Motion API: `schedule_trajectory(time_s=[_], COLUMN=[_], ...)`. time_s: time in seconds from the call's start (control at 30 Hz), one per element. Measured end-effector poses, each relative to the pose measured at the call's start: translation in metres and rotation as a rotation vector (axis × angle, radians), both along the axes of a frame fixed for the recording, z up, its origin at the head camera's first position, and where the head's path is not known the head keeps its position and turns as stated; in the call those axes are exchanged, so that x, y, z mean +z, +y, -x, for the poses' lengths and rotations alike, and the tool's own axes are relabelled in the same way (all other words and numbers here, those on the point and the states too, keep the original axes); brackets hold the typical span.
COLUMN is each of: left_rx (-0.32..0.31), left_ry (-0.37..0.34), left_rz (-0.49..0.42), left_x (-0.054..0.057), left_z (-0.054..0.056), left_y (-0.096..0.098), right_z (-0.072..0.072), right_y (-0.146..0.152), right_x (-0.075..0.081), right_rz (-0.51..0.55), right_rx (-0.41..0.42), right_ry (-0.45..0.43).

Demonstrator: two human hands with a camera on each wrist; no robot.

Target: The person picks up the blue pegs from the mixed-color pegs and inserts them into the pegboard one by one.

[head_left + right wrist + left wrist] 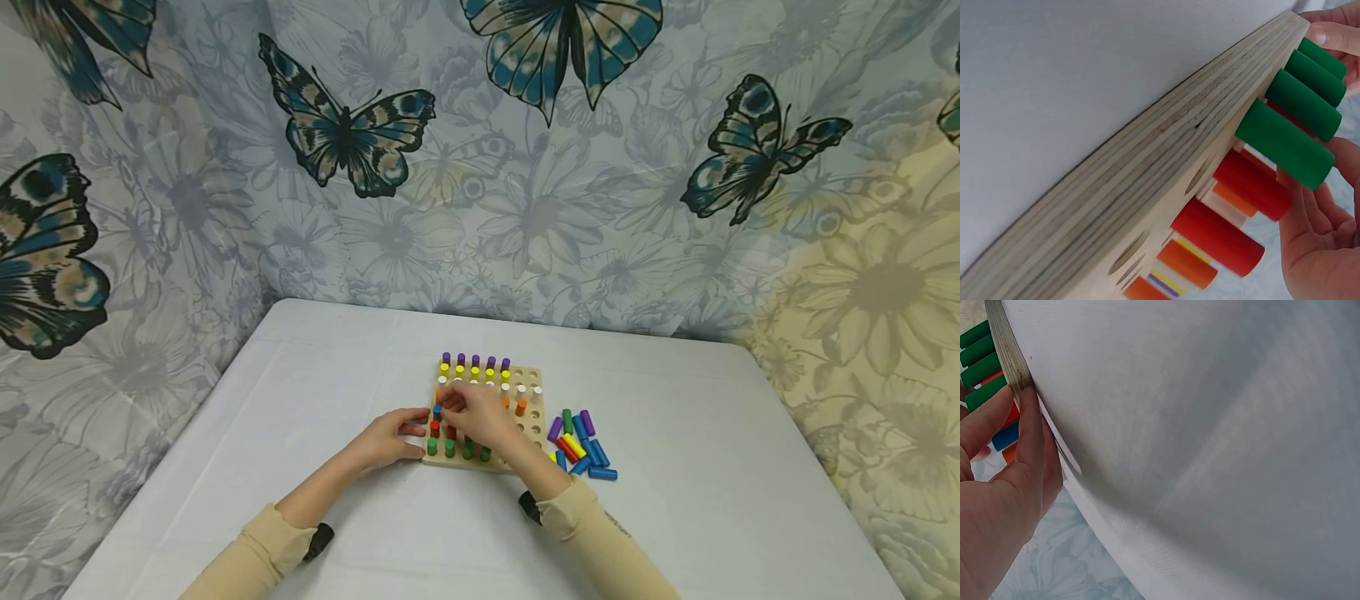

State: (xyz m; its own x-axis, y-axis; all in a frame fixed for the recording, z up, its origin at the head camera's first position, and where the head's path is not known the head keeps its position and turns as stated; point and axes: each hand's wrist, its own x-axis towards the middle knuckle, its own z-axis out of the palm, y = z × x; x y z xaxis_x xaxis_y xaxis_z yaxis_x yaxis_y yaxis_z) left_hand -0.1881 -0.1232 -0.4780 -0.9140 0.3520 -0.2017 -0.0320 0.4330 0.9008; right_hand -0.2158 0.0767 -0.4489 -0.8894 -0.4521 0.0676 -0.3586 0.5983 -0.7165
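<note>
A wooden pegboard (465, 466) lies on the table, with rows of coloured pegs upright in its holes. At its front left corner my left hand (385, 438) grips the board's edge, thumb by the green pegs (1292, 144). My right hand (482, 414) reaches over the board, its fingertips at a blue peg (437, 412) in the left column and seeming to pinch it. Red pegs (1217, 236) stand behind the green row. Orange pegs (521, 407), white pegs (537, 392), yellow pegs (475, 372) and purple pegs (476, 361) stand farther back. My right hand hides some pegs.
A loose pile of pegs (602, 473) lies right of the board, mostly blue with some purple, red, yellow and green. A white cloth covers the table (712, 500). Behind it hangs a butterfly-patterned backdrop (525, 250).
</note>
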Motion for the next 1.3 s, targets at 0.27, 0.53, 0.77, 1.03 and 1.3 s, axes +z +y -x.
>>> schedule_trajectory(time_s=[0.27,0.53,0.77,1.03,1.3], left_rx=[0.018,0.031,0.040,0.047,0.044], left_ry=[-0.004,-0.013,-0.022,-0.027,-0.025], left_rz=[0.014,0.009,0.004,0.013,0.011], left_x=[0.001,0.002,0.000,-0.002,-0.003], left_z=[-0.001,-0.002,-0.002,-0.001,-0.001], left_y=[0.002,0.002,0.002,0.003,0.002], right_z=[-0.005,-0.009,-0.012,-0.015,-0.020], right_y=[0.020,0.046,0.066,0.091,0.119], right_x=[0.005,0.005,0.005,0.002,0.003], right_rz=[0.059,0.079,0.070,0.059,-0.002], right_rx=[-0.060,-0.121,-0.184,-0.251,-0.304], right_ry=[-0.008,0.037,0.070,0.065,0.071])
